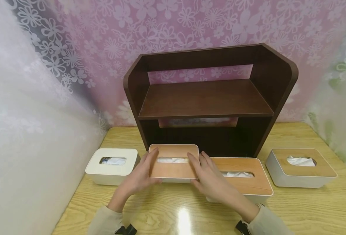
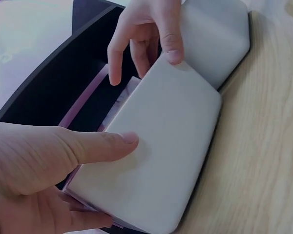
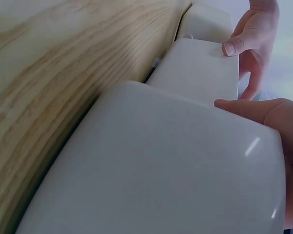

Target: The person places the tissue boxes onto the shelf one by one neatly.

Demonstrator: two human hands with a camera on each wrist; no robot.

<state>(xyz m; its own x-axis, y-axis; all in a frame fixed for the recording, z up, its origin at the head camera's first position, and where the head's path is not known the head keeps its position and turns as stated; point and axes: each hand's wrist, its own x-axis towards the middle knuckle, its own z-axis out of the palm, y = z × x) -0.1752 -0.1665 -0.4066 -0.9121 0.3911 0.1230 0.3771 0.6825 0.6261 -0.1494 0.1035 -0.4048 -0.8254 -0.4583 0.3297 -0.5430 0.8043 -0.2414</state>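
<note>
A tissue box [image 1: 173, 170] with a pinkish wood-look lid and white sides is in front of the dark shelf, white tissue showing in its slot. Its white front [image 2: 161, 131] faces the left wrist camera. My left hand [image 1: 140, 174] grips its left end, thumb [image 2: 110, 146] on the front and fingers over the lid. At the other end my right hand [image 1: 212, 179] holds it, thumb [image 2: 173, 51] at the front corner. Under my right forearm stands a second tissue box [image 1: 249, 187] with an orange wood-look lid; its white side [image 3: 161, 170] fills much of the right wrist view.
A brown two-tier shelf [image 1: 206, 98] stands behind, on a wood-grain table [image 1: 152, 212]. An all-white tissue box [image 1: 111, 168] is at the left, and one with a tan lid [image 1: 300, 179] at the right. Floral-patterned sheets [image 1: 175, 26] hang behind and at the sides.
</note>
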